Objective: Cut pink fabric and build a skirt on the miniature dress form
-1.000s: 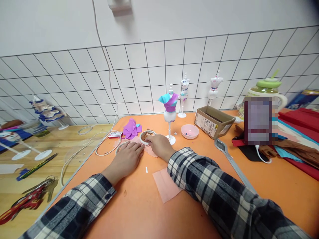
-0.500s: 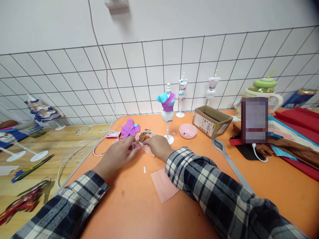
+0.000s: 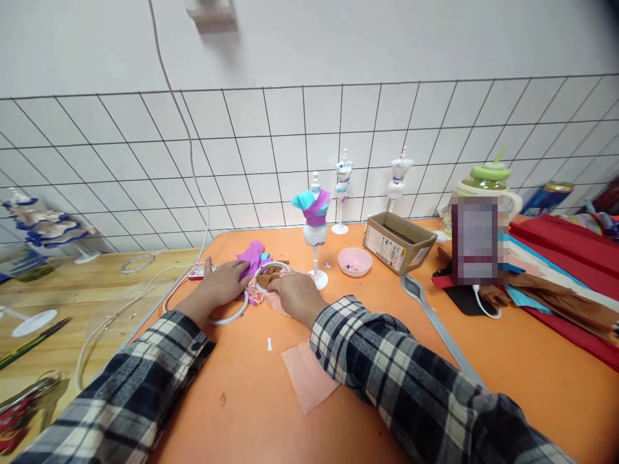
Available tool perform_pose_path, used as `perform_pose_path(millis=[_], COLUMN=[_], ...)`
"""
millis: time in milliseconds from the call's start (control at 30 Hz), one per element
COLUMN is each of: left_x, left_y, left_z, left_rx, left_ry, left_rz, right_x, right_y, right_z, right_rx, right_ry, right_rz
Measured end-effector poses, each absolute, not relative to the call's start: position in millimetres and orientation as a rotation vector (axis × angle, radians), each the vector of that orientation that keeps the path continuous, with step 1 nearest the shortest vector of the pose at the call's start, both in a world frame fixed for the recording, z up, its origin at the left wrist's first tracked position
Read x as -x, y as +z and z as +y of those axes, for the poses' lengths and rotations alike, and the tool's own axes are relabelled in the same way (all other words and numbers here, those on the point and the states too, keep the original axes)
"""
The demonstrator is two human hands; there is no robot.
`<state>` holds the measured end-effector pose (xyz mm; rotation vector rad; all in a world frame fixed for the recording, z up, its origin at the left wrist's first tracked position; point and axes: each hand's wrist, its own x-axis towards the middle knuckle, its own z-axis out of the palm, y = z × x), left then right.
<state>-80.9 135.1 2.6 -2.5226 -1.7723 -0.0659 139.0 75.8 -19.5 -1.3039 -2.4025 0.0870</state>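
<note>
My left hand [image 3: 223,285] is open, its fingers stretched toward a crumpled purple paper [image 3: 251,254] and its thumb apart. Beneath this palm, a white ring [image 3: 233,318] lies partly covered on the orange tabletop. My right hand [image 3: 300,295] reaches in from the right, fingers curled over the edge of another white ring [image 3: 286,265]. Brown crumpled paper [image 3: 267,277] shows inside that ring, and pink paper scraps [image 3: 280,305] lie under and beside it. Just behind my right hand stands a small white dress form [image 3: 315,233] wrapped in turquoise and purple paper.
A flat pink sheet [image 3: 307,377] lies by my right cuff. Farther back are a pink bowl [image 3: 355,263], a cardboard box [image 3: 399,241] and two more dress forms. A phone [image 3: 474,241] and a large jug [image 3: 483,187] stand right; a white cable [image 3: 193,154] hangs left.
My left hand has moved left and spread, leaving a white ring showing beneath it. My right hand stays at the other ring. The view has turned slightly right.
</note>
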Motion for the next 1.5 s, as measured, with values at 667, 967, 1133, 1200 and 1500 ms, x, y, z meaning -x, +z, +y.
perform_pose_path(millis=[667,967,1133,1200,1500], left_x=[99,117,120,123,123], left_y=[37,28,30,27,23], left_z=[61,27,29,32,41], left_rx=[2.771,2.995,2.894,2.769,2.153], left_ry=[-0.45,-0.438,-1.431,-1.852,-3.199], left_rz=[-1.256,-1.623,-1.898,-1.995,-1.435], right_x=[-152,-149,-146,-146,-156], right_y=[-11,-9,-26,-26,5], right_z=[72,55,54,55,51], right_rx=[1.187,0.905,0.949,0.953,1.054], right_ry=[0.017,-0.027,-0.025,-0.032,-0.035], right_rz=[-2.371,-2.501,-2.611,-2.592,-2.332])
